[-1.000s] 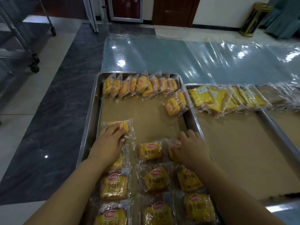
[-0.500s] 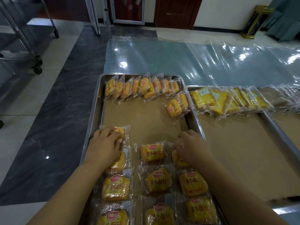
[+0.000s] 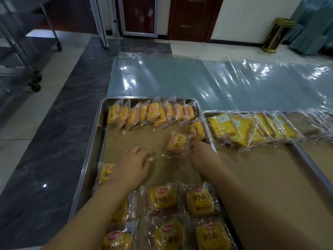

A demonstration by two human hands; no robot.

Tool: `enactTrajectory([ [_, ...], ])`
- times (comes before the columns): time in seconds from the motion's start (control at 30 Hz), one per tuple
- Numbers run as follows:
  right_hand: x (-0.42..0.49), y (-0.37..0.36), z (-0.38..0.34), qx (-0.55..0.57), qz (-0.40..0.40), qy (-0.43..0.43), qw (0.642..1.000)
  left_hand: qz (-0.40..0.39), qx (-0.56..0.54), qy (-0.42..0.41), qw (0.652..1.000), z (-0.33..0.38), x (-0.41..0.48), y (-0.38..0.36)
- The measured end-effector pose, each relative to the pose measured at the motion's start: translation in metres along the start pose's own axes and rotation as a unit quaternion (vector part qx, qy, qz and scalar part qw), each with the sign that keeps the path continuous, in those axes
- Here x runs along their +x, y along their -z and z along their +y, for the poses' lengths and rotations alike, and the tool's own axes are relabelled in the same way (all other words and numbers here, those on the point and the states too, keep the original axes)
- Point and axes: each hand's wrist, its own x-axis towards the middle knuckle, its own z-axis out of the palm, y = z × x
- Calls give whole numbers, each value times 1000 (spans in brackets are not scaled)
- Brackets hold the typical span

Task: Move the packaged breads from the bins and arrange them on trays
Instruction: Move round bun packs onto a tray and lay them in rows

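A steel tray (image 3: 97, 141) lined with brown paper holds small yellow packaged breads. One row (image 3: 151, 112) stands on edge along the far rim, and flat rows (image 3: 162, 197) lie at the near end. A single bread (image 3: 176, 143) is tilted in the tray's middle, and my right hand (image 3: 201, 152) pinches its wrapper at the right side. Another bread (image 3: 197, 130) leans just behind it. My left hand (image 3: 133, 165) hovers over the paper with loosely curled fingers, its tips close to that wrapper's left edge. A flat bread (image 3: 105, 173) lies partly under my left wrist.
A second lined tray (image 3: 306, 156) on the right carries overlapping packs of yellow sliced cake (image 3: 234, 127). Clear plastic sheeting (image 3: 198, 82) covers the floor beyond. A wheeled metal rack (image 3: 34, 82) stands far left, a gold bin (image 3: 273, 37) far right.
Both hands left the flat breads at the near rows and moved forward to the tray's middle. My right hand took hold of a loose bread from the far right pair.
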Motion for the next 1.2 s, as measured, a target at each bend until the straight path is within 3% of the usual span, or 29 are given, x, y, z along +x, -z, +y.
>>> enactTrajectory([
  [0.1,-6,-12,-1,19,-66,26,997,-11,-13,-19,1000,8,11,-9],
  [0.3,12,6,18,-30,143,33,989,-41,-5,-47,998,25,38,-29],
  [0.4,28,19,29,-79,187,65,977,-99,23,-81,991,36,50,-40],
  [0.5,40,28,36,-188,116,115,968,-121,62,-100,986,40,52,-48],
  [0.67,43,22,36,-265,-5,120,957,-65,46,-104,991,30,41,-42],
  [0.8,32,10,29,-292,-19,106,950,-26,54,-112,992,17,25,-30],
  [0.97,20,-3,19,-242,17,74,967,-60,50,-81,994,0,9,-22],
  [1.07,15,-6,20,-201,49,127,970,-83,51,-64,993,-3,3,-20],
  [1.2,7,-15,23,-191,-17,173,966,-70,37,-47,996,5,1,-22],
])
